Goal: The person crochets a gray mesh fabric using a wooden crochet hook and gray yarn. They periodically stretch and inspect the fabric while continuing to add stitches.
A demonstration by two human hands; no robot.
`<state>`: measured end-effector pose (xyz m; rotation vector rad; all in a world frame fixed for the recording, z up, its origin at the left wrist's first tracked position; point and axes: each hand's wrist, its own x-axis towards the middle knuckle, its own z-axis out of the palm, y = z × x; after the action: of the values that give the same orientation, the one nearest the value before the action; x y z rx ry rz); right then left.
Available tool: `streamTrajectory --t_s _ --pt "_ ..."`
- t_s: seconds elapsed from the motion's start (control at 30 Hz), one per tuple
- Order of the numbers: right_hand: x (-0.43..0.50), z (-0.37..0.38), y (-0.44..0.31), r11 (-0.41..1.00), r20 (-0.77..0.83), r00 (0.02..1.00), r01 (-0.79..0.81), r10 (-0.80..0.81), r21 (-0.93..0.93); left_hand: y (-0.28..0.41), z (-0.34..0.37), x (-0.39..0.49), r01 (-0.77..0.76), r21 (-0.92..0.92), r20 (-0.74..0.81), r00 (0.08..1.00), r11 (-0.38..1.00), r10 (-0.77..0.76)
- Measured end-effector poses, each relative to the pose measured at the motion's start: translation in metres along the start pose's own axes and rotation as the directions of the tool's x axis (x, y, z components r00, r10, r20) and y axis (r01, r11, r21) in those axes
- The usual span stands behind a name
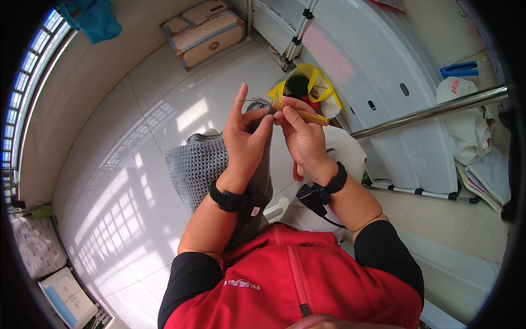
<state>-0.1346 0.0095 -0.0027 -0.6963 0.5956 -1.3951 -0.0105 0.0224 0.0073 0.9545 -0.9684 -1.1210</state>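
A grey crocheted piece (201,160) with an openwork mesh hangs from my left hand (248,135), which pinches its upper edge between thumb and fingers. Grey yarn (246,100) runs around my raised left index finger towards the work. My right hand (302,135) grips a crochet hook by its tan handle (306,114); the tip meets the edge of the piece close to my left fingertips, and its exact place in the stitches is too small to tell. Black bands sit on both wrists, with a black device on the right one.
Beyond my right hand, a yellow-edged bag (335,100) holds dark green and red yarn. A patterned storage box (209,37) stands on the tiled floor by the wall. A metal rail (431,110) crosses at the right, near a cream cloth bag (464,123).
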Motion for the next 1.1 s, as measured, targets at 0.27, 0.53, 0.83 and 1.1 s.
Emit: streamTrajectory --t_s 0.27,0.53,0.83,1.1 --pt "-0.002 -0.008 -0.017 0.964 0.113 0.993 0.063 -0.034 -0.258 0.001 -0.019 0.013 0.271 -0.405 0.139 0.962 0.873 -0.234" --pt "0.005 -0.016 -0.044 0.559 0.568 0.780 0.603 -0.263 -0.569 0.005 -0.032 0.018 0.387 -0.340 0.238 0.917 0.857 -0.320" --pt "-0.002 -0.015 -0.036 0.913 0.298 0.953 0.171 -0.057 -0.371 0.003 -0.025 0.015 0.263 -0.288 0.157 0.962 0.921 -0.225" --pt "0.004 -0.007 0.000 0.943 0.028 0.981 -0.194 0.193 0.271 -0.005 -0.003 0.001 -0.190 0.235 -0.004 0.981 0.953 0.196"
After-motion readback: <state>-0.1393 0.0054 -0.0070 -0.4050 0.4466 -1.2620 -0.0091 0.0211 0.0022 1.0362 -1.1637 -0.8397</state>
